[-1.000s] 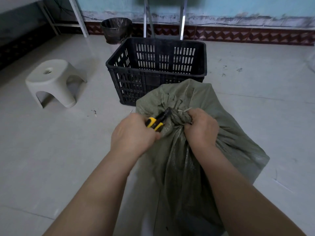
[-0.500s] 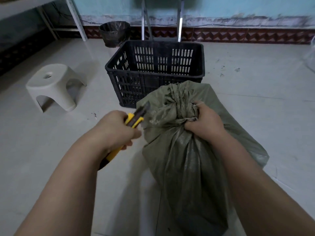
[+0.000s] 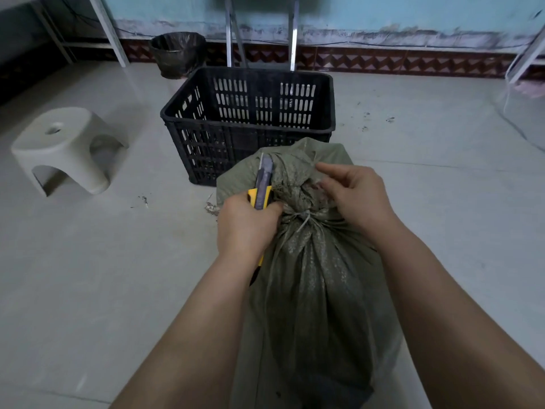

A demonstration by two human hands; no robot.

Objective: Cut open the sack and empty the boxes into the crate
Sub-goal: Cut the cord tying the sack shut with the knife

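Observation:
A grey-green woven sack (image 3: 318,290) stands on the floor in front of me, its neck bunched and bound with a thin tie (image 3: 303,216). My left hand (image 3: 244,228) grips a yellow utility knife (image 3: 261,187) just left of the neck, blade end pointing up and away. My right hand (image 3: 354,196) rests on the bunched top of the sack right of the neck, fingers loosely curled on the fabric. A black slatted plastic crate (image 3: 247,119) stands just behind the sack, and what I see of its inside is bare. No boxes are visible.
A white plastic stool (image 3: 65,146) stands at the left. A dark bin (image 3: 177,53) lined with a bag sits by the back wall. Metal legs (image 3: 290,33) rise behind the crate, and a table leg (image 3: 109,31) stands far left. Small debris (image 3: 144,199) lies on the grey floor.
My left hand swung away from the sack, then came back beside the neck with the knife now pointing upward. My right hand loosened its fist on the neck and shifted to the bunched top.

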